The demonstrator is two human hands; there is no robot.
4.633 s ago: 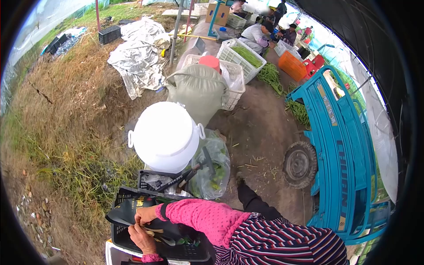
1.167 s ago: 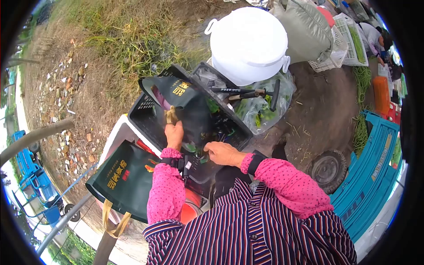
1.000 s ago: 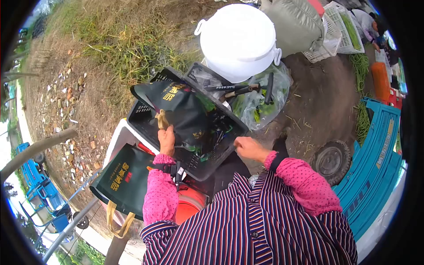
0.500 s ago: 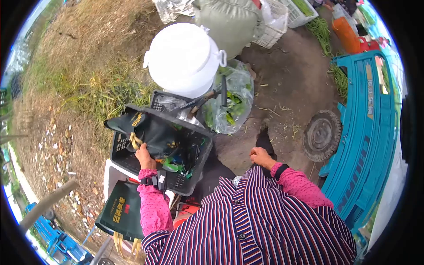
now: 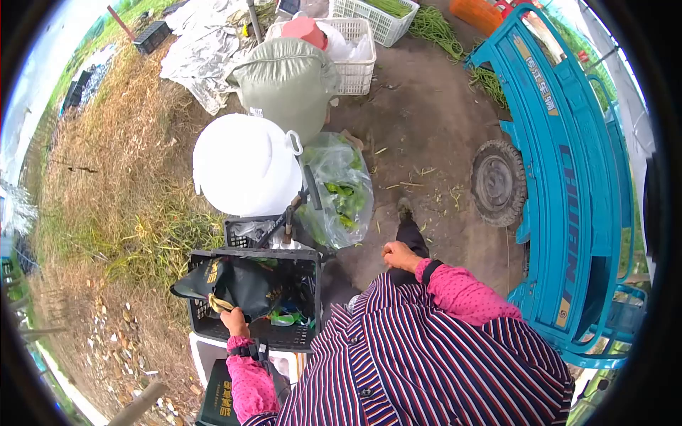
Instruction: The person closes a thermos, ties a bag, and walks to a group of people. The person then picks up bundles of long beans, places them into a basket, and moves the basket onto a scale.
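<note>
My left hand (image 5: 234, 322) is closed on the yellow strap of a black bag (image 5: 245, 290) with gold lettering. The bag lies in a black plastic crate (image 5: 290, 336), slumped over its left side. Green and clear plastic items (image 5: 285, 319) sit beside the bag, too jumbled to name. Over my dark-trousered thigh, my right hand (image 5: 402, 256) has its fingers curled in, and nothing shows in them. A second dark green bag (image 5: 217, 399) with gold lettering is below the crate, partly behind my left sleeve.
Behind the crate stand a white lidded drum (image 5: 245, 167) and a full grey-green sack (image 5: 288, 89). A clear plastic bag of green vegetables (image 5: 341, 202) lies on the dirt. To the right is a blue cargo vehicle (image 5: 568, 184) with a muddy wheel (image 5: 499, 182). White crates (image 5: 355, 74) stand farther back.
The whole view has shifted, so the crate and drum appear lower and more of the background shows. My left hand keeps hold of the strap; my right hand stays by my thigh.
</note>
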